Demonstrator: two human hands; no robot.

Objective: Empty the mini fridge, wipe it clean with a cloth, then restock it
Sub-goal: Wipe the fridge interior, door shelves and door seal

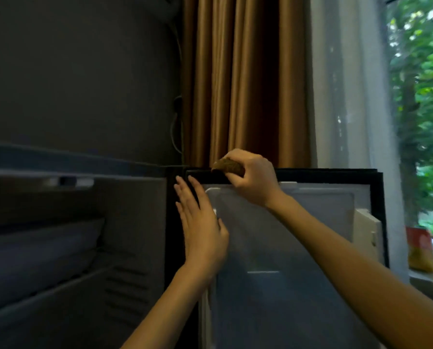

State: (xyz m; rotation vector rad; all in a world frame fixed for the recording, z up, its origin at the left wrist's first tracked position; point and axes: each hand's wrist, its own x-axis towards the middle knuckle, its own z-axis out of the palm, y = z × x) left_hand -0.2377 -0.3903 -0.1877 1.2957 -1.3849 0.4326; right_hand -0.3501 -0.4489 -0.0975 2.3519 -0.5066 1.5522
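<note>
Two hands on fridge door (285,273) | right hand (254,180) grips cloth (229,167) at top seal (323,176) | left hand (201,222) flat | packet (420,250) print blurred

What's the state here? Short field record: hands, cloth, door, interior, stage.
right hand: grips the cloth, pressed to the top seal
left hand: fingers straight, flat against the door's left edge
fridge door: open, inner liner facing the camera
fridge interior: dim; ledges and vent slots visible
stage: wiping the door seal
other: red and yellow packet at far right
</note>
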